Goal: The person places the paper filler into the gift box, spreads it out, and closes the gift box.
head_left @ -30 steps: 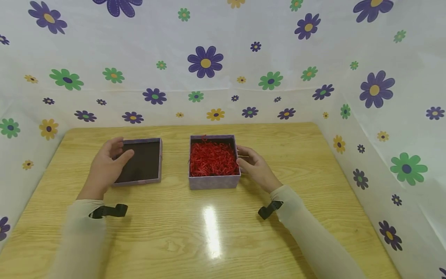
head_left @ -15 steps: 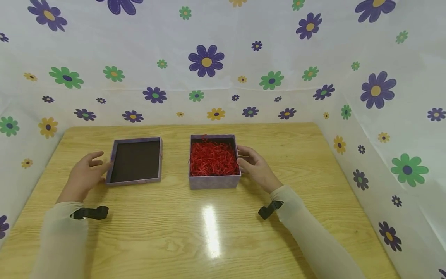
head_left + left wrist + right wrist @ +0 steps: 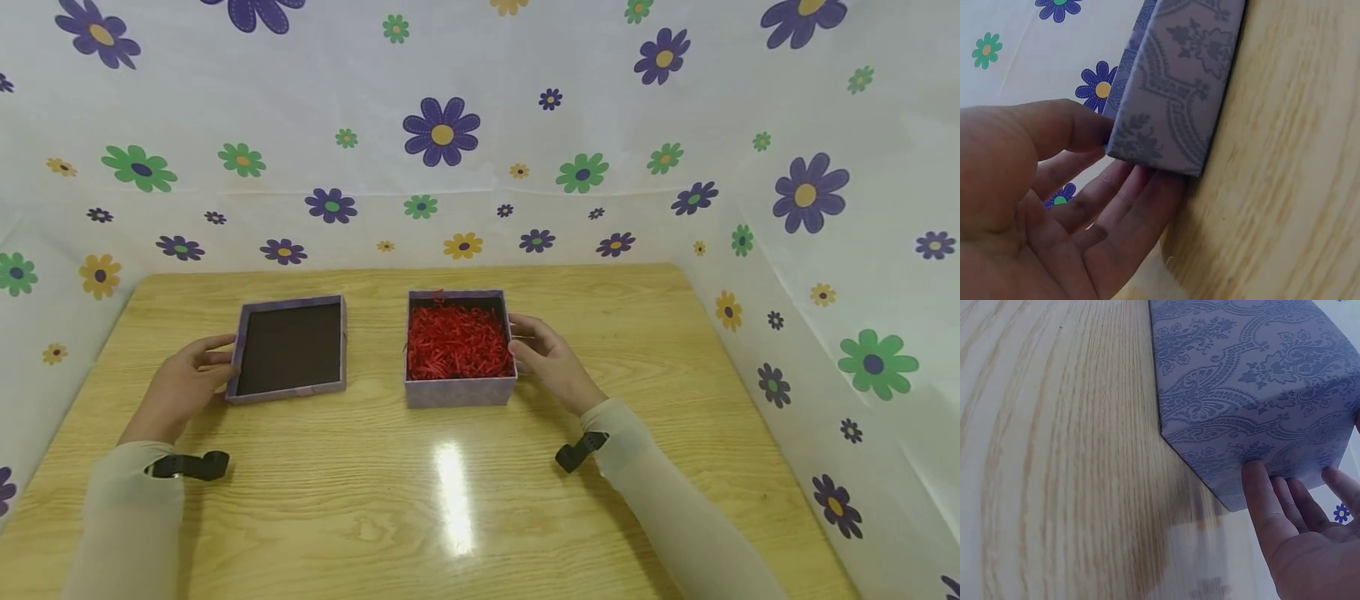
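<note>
On the left of the table, a shallow purple patterned box lid [image 3: 294, 348] lies with its black inside facing up. My left hand [image 3: 183, 385] is at its left side. In the left wrist view, the thumb meets the upper edge of the lid [image 3: 1179, 81] and the other fingers reach under its lower edge. A deeper purple box [image 3: 461, 392], filled with red shredded paper [image 3: 457, 342], stands at the middle. My right hand [image 3: 553, 364] rests against its right side. In the right wrist view, extended fingertips [image 3: 1257, 472] touch the wall of the box [image 3: 1254, 381].
Both pieces sit on a light wooden table [image 3: 360, 500], with a gap between them. A white flower-print cloth [image 3: 292, 108] hangs behind the table and along both sides. Each wrist carries a black strap [image 3: 191, 465].
My left hand has moved left and down from above the lid to its left side, where it now takes hold of the edge. The right hand and the box stay in place.
</note>
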### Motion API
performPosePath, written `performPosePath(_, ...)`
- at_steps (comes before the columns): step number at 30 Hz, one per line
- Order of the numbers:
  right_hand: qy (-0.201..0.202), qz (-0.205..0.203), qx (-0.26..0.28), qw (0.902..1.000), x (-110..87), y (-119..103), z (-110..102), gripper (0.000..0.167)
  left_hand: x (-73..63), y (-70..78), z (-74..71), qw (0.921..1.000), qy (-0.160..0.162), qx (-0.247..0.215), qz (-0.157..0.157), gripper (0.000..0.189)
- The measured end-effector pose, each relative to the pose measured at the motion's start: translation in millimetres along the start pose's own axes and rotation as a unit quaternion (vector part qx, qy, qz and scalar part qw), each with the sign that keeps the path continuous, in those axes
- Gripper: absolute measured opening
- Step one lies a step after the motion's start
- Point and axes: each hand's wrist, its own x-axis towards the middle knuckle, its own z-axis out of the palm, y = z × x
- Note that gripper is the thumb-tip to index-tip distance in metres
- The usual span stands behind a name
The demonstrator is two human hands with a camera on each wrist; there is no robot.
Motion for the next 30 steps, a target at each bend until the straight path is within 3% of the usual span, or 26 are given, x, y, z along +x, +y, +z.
performPosePath(11, -0.006, -0.004, 0.005, 1.0, 0.9, 1.6, -0.2, 0.049, -4.8, 1.3, 2.5, 0.9995, 0.02, -0.014, 0.021, 0.058)
performPosePath(19, -0.009, -0.001, -0.006, 0.9999, -0.4, 1.8, -2.3, 0.05, -6.7, 5.2, 1.7, 0.9996, 0.022, -0.005, 0.017, 0.057)
performPosePath(23, -0.011, 0.004, -0.036, 0.9993, -0.6, 0.3, -5.4, 0.052, -6.1, 8.7, 2.0, 0.9993, 0.025, -0.022, 0.016, 0.057)
performPosePath(30, -0.012, -0.019, -0.06, 0.998, -1.6, -11.4, -10.2, 0.051, -10.9, 34.1, 0.8, 0.9981, 0.033, -0.036, 0.036, 0.059)
